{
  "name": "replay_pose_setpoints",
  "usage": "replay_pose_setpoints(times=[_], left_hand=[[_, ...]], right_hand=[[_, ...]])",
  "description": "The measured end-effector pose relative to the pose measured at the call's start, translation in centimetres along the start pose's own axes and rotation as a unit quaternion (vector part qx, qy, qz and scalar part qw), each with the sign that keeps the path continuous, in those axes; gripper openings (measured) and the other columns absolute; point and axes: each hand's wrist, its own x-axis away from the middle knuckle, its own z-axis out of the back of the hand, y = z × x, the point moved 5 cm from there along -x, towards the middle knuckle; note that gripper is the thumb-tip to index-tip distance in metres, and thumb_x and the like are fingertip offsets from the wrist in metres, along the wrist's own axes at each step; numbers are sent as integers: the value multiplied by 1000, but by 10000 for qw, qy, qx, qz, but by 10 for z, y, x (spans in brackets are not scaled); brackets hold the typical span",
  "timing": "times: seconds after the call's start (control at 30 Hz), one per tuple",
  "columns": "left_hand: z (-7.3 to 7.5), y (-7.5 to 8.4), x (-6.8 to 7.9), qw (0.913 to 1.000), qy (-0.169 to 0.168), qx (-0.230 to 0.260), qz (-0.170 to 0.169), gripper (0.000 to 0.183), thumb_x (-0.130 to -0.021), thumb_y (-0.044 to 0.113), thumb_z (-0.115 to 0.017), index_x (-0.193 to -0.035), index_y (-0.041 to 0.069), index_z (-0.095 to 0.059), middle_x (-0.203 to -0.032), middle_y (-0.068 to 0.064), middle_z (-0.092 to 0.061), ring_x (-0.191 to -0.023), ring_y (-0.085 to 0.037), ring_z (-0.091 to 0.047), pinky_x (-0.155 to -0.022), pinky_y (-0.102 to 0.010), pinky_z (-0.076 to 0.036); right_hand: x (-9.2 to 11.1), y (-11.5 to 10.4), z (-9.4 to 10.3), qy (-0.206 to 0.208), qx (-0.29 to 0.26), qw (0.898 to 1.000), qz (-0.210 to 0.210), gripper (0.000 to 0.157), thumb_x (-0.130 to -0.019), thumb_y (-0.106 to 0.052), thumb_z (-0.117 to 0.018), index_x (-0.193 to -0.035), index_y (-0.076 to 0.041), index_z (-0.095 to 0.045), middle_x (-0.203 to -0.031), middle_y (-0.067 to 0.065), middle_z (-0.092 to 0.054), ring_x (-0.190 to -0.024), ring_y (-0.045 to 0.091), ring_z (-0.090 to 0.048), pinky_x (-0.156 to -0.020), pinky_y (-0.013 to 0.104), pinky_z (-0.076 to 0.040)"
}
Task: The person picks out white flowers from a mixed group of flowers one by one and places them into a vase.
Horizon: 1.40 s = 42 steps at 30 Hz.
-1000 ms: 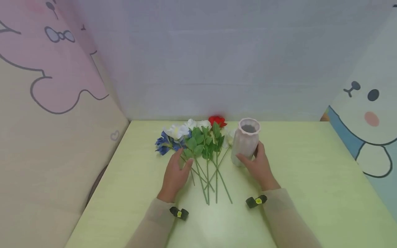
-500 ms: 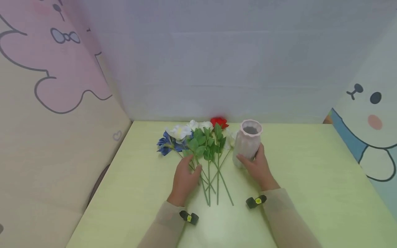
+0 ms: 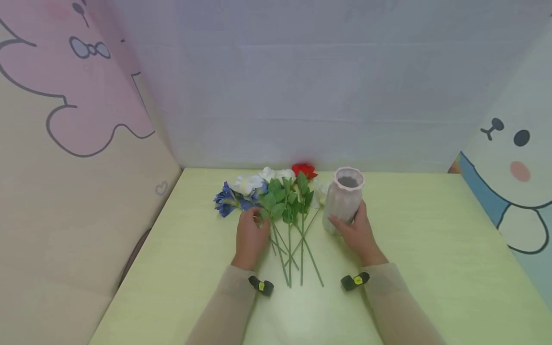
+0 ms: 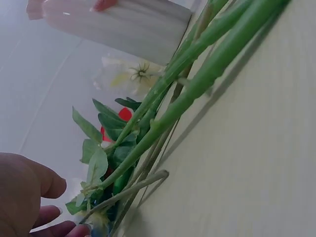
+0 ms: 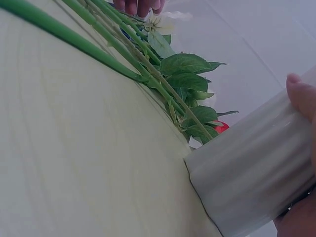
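Note:
My right hand (image 3: 356, 235) grips a pale, ribbed vase (image 3: 343, 203) with a scalloped rim, thumb across its front. The vase stands upright on the table, its base at the tabletop in the right wrist view. My left hand (image 3: 251, 237) is over the left side of a bunch of artificial flowers, fingertips right at the thin stems (image 4: 133, 190). A gap shows between its thumb (image 4: 52, 182) and fingers in the left wrist view. The bunch has blue flowers (image 3: 225, 200), white flowers (image 3: 247, 185), a red flower (image 3: 304, 170) and green leaves (image 3: 276, 196).
Green stems (image 3: 302, 258) cross one another and point toward the person on the pale yellow table (image 3: 422, 230). A white flower (image 3: 320, 194) lies close to the vase's left side. Behind the table hangs a plain backdrop (image 3: 276, 96), with cartoon-printed panels (image 3: 95, 115) on both sides.
My left hand first moved right over the stems, then back left and farther in, toward the blue and white flower heads. The right hand stays on the vase.

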Motion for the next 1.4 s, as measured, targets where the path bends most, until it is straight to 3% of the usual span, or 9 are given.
replay_pose_setpoints(times=[0.13,0.33,0.47,0.67,0.9,1.07,1.3,1.4], left_hand=[[3,-6,-16,9993,74,211,306,42,-97,14,-65,-135,-1,-58,-117,-13,-61,-100,-27,-61,-82,-43,-54],[7,-16,-32,9974,272,215,638,41,-96,12,-62,-135,1,-59,-107,-12,-66,-92,-28,-64,-78,-43,-54],[8,-17,-36,9957,322,219,839,38,-96,11,-63,-132,0,-61,-100,-12,-68,-85,-29,-65,-74,-44,-54],[5,-25,-39,9913,131,438,1238,40,-94,11,-62,-132,1,-62,-99,-11,-70,-86,-28,-66,-78,-43,-55],[6,-34,-45,9844,-86,829,1549,41,-96,15,-62,-135,1,-62,-112,-15,-69,-99,-29,-66,-85,-45,-54],[11,-32,-44,9813,-165,1041,1613,39,-98,17,-62,-133,2,-64,-117,-17,-68,-104,-31,-65,-86,-45,-54],[21,-25,-37,9813,0,1181,1518,30,-97,17,-60,-124,6,-69,-113,-12,-66,-99,-27,-61,-80,-40,-51],[26,-20,-35,9828,122,1238,1366,28,-97,15,-59,-121,6,-69,-107,-11,-65,-91,-26,-60,-73,-38,-49]], right_hand=[[5,-20,0,-76,7,9999,-93,85,-95,-9,-74,-155,5,-15,-149,32,-37,-138,46,-39,-116,61,-28],[-5,15,-1,-14,45,10000,-78,88,-94,-14,-77,-157,-3,-16,-151,27,-38,-138,42,-40,-117,59,-29],[-5,18,-1,20,16,10000,-1,89,-93,-16,-78,-157,-4,-17,-151,26,-39,-138,41,-41,-116,59,-30],[-6,18,-2,2,81,10000,-20,90,-93,-16,-78,-158,-4,-16,-152,27,-38,-139,43,-41,-117,60,-30],[4,-14,-2,-43,149,9998,-146,85,-95,-11,-74,-155,4,-15,-151,32,-37,-139,48,-39,-117,62,-29],[7,-26,-1,-76,221,9997,-68,85,-96,-12,-73,-154,7,-14,-150,34,-36,-138,50,-39,-115,65,-29],[-4,11,-1,-16,206,9997,-91,90,-95,-16,-76,-158,-1,-14,-153,29,-36,-140,45,-39,-117,62,-28],[-6,17,0,13,208,9998,-19,91,-94,-20,-78,-158,-3,-15,-152,27,-38,-139,44,-41,-116,62,-30]])
